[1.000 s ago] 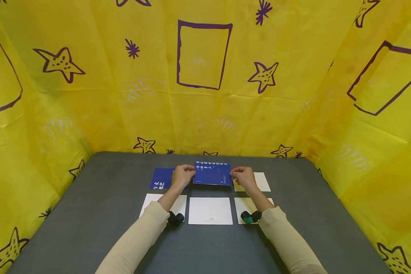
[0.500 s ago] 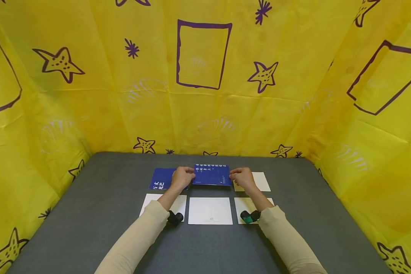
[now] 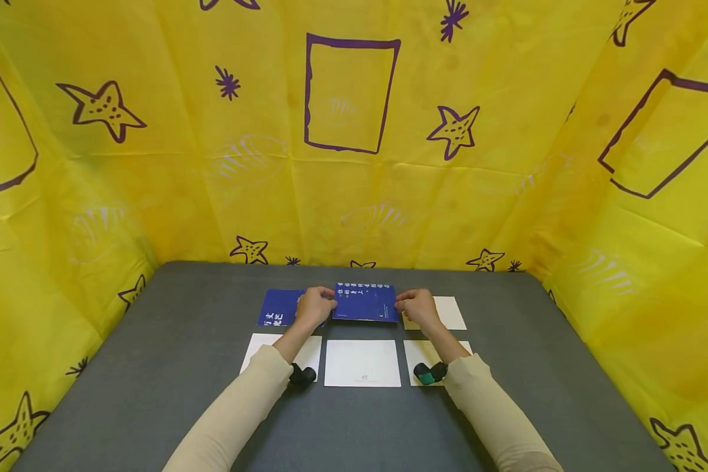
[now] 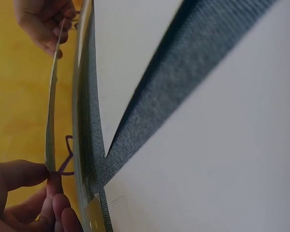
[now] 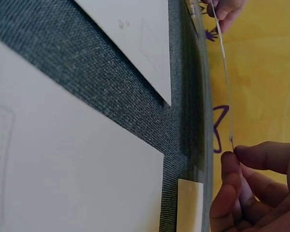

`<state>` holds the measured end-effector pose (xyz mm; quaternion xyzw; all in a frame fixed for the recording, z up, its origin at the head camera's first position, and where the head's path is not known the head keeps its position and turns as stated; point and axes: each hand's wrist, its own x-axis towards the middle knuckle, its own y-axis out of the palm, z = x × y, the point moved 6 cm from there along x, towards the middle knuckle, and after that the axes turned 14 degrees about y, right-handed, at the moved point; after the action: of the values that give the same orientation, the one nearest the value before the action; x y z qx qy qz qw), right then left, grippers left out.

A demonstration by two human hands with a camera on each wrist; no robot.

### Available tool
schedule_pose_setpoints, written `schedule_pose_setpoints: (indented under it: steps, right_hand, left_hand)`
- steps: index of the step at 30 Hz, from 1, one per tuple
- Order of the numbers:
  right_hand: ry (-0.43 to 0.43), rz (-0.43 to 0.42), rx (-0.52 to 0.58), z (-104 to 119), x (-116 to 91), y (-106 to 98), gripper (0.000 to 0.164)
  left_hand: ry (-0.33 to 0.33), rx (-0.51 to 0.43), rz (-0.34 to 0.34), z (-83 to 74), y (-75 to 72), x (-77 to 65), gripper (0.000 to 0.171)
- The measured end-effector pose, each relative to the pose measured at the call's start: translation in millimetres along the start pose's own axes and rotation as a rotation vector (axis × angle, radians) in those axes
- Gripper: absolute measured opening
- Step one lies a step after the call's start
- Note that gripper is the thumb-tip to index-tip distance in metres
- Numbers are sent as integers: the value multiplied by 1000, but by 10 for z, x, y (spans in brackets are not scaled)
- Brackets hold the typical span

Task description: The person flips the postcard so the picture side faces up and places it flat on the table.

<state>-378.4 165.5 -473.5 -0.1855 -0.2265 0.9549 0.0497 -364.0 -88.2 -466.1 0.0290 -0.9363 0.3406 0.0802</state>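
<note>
A blue postcard (image 3: 364,304) with white writing is held above the back middle of the dark table. My left hand (image 3: 315,306) pinches its left edge between thumb and fingers. At the opposite edge, my right hand (image 3: 419,308) pinches it the same way. Seen almost edge-on in the left wrist view, the postcard (image 4: 51,111) is off the table surface. A second blue postcard (image 3: 278,308) lies flat at the back left, partly covered by my left hand. Behind my right hand a white card (image 3: 451,313) lies at the back right.
The front row holds a middle white card (image 3: 362,364), a left white card (image 3: 258,347) and a right white card (image 3: 415,357), the outer two partly under my wrists. Yellow patterned cloth (image 3: 354,196) encloses the dark grey table (image 3: 153,360) at the back and sides.
The held postcard has come down slightly, and its far edge has tipped a little lower. Both hands keep their pinch on it, and the other cards have not moved.
</note>
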Motion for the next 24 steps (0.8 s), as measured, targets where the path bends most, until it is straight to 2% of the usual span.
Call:
schedule_pose_setpoints:
  steps: [15, 24]
  right_hand:
    - [-19, -40, -75, -21, 38, 36, 15]
    - [-34, -64, -137, 12, 22, 45, 14]
  left_hand:
    - [-17, 46, 62, 36, 55, 16, 25]
    - [2, 61, 92, 35, 58, 14, 26]
